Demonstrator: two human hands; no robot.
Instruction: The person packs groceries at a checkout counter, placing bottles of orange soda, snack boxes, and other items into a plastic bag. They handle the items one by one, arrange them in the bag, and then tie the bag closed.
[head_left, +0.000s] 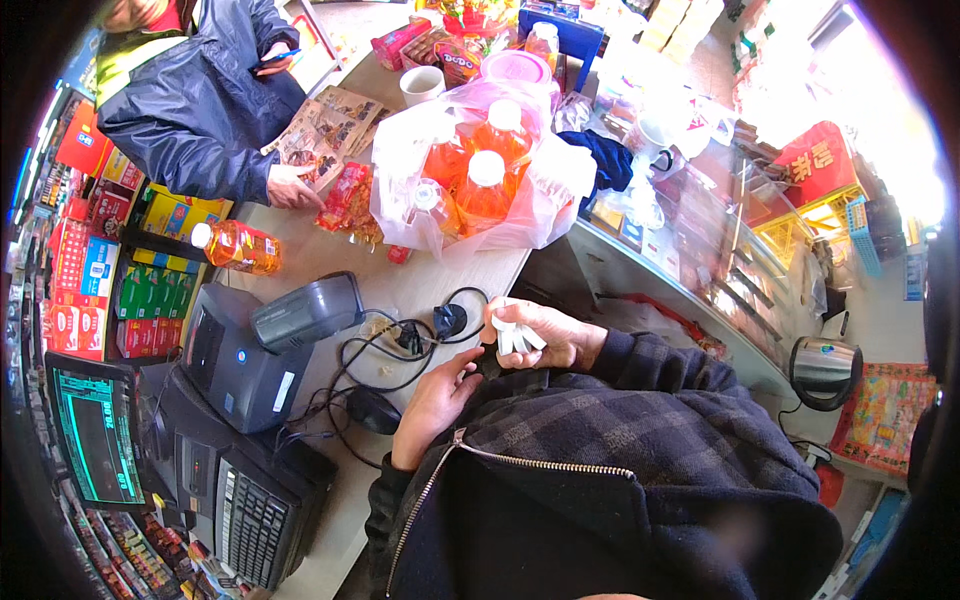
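Observation:
My right hand is closed around a looped white strip, its material unclear, held in front of my chest at the counter's edge. Just below and to the left is my left hand, fingers extended toward the right hand and nothing visible in it. A black computer mouse and tangled black cables lie on the counter beside the left hand. Farther forward, a thin translucent plastic bag stands with several bottles of orange drink in it.
Across the counter another person holds a phone and rests a hand by a red snack packet. An orange drink bottle lies nearby. A printer-like box, keyboard and screen stand left; a glass display case right.

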